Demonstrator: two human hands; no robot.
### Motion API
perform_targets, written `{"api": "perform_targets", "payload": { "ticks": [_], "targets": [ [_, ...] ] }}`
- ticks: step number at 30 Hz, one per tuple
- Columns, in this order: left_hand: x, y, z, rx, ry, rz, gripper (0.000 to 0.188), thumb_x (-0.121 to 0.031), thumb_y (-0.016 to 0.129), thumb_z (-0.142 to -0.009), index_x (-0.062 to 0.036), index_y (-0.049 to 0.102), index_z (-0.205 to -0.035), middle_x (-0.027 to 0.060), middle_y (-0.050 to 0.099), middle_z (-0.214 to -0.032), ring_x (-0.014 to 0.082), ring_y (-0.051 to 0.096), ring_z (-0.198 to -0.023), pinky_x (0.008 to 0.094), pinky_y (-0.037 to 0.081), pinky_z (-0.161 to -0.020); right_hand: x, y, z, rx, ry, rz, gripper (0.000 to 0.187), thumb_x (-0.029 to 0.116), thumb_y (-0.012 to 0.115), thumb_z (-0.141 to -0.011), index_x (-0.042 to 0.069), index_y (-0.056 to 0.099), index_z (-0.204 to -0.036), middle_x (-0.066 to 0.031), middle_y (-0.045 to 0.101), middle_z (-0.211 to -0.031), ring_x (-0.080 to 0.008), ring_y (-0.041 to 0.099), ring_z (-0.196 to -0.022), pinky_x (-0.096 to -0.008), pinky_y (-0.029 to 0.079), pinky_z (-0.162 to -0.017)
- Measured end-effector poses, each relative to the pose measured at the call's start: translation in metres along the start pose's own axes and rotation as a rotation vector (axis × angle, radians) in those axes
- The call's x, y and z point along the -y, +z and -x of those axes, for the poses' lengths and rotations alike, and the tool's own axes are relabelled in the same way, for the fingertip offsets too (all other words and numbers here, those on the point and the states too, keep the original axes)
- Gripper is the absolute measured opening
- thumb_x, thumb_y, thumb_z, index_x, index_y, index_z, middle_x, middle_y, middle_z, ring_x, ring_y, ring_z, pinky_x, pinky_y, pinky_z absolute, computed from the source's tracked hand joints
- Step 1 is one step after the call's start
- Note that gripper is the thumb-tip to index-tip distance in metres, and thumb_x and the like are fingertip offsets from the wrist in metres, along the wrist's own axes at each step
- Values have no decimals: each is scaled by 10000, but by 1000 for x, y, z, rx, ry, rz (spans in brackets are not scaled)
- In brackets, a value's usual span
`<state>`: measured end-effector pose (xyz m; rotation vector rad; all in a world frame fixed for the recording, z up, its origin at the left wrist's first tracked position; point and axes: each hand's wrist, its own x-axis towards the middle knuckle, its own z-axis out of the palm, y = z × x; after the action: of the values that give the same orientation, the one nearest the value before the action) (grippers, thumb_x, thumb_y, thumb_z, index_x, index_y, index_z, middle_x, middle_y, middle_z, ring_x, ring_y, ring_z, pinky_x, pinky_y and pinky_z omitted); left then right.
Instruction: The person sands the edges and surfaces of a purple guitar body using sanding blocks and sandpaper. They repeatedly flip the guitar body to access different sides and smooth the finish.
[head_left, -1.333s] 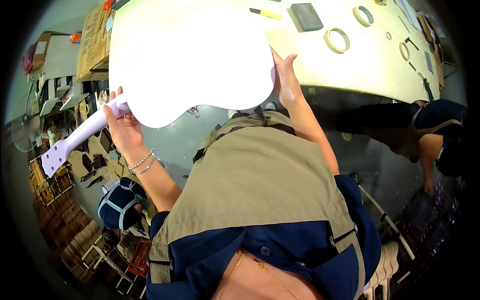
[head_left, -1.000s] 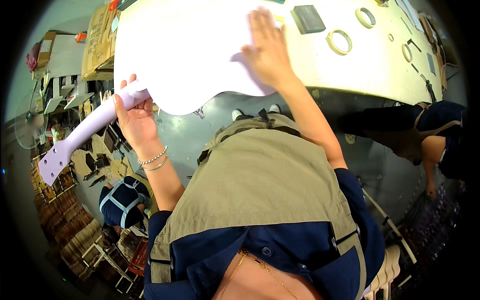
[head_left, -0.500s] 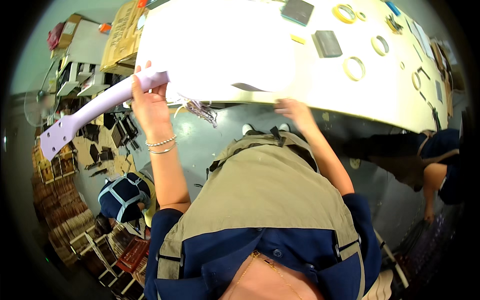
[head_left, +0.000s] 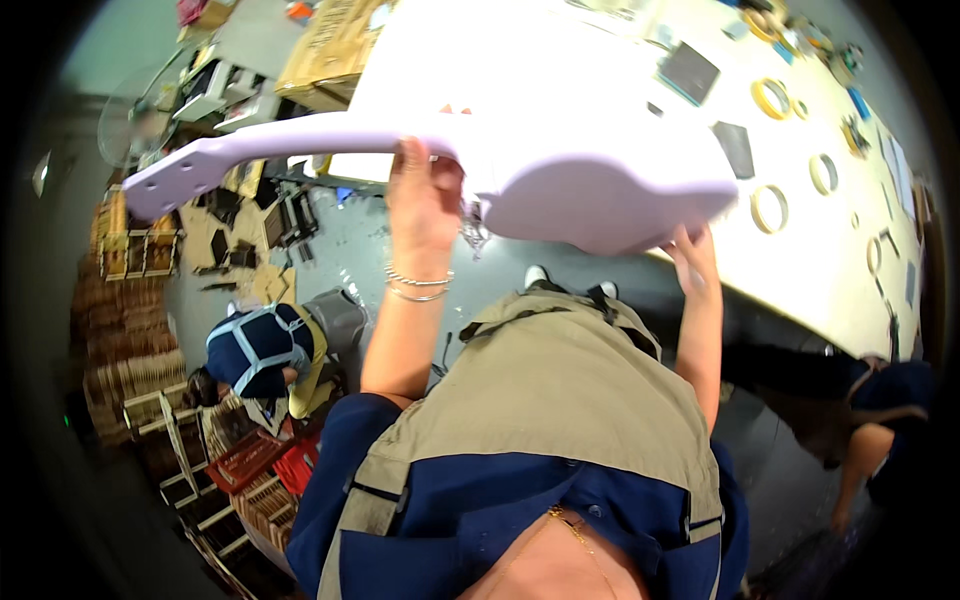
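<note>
A lilac electric guitar [head_left: 600, 200], with body and neck in one colour, hangs level over the near edge of the white table [head_left: 810, 275]. Its headstock, pierced with several holes, points left. My left hand [head_left: 425, 200] is wrapped round the neck close to where it meets the body. At the other end, my right hand [head_left: 693, 255] grips the lower rim of the body, its fingers partly hidden behind it. Glare washes out the body's upper outline. Below the neck joint dangles a bundle of thin strips [head_left: 473, 228].
Dark flat blocks [head_left: 690, 72] and several tape rolls [head_left: 769, 209] lie on the table's right part. A cardboard box [head_left: 325, 55] stands at the far left. One person [head_left: 262, 352] bends over at lower left, another [head_left: 885, 395] is at right. Wooden parts [head_left: 130, 335] fill racks at left.
The guitar has swung up and nearer to level, its body now showing clearly. My right hand, empty before, has taken hold of the body's rim. The view has shifted left.
</note>
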<state>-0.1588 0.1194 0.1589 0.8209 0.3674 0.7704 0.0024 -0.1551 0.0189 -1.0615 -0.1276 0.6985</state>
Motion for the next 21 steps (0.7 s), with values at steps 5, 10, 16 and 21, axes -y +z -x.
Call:
{"api": "perform_targets", "payload": {
  "ticks": [5,10,16,21],
  "targets": [
    [6,-1,3,272,143,64,399,-346,683,-791,-81,569,-1066,97,630,-1048,270,563,-1074,435,415,-990,-22,-31,5,-93,33,231,507,-13,613,-756,50,470,-1238,-72,558,-1103,-179,561,-935,-312,498,-732],
    [10,6,3,390,103,5,419,-369,679,-786,-104,533,-1076,66,625,-1059,264,561,-1102,474,372,-1028,-34,-54,-4,-58,-11,203,757,39,640,-732,92,299,-1405,-89,405,-1360,-240,419,-1229,-384,404,-964],
    [5,23,8,287,145,-62,603,-355,525,-913,-107,254,-1392,197,544,-1214,280,587,-1064,411,480,-926,-29,-47,-5,-13,-84,109,588,250,483,-919,86,250,-1433,-104,392,-1358,-216,410,-1183,-358,374,-928],
    [3,25,12,185,153,-312,623,-476,226,-977,-120,67,-1463,153,440,-1364,204,608,-1025,330,508,-874,-28,-43,-9,-19,-72,77,588,313,449,-912,83,267,-1421,-103,418,-1300,-218,428,-1090,-353,376,-859]
  ]
}}
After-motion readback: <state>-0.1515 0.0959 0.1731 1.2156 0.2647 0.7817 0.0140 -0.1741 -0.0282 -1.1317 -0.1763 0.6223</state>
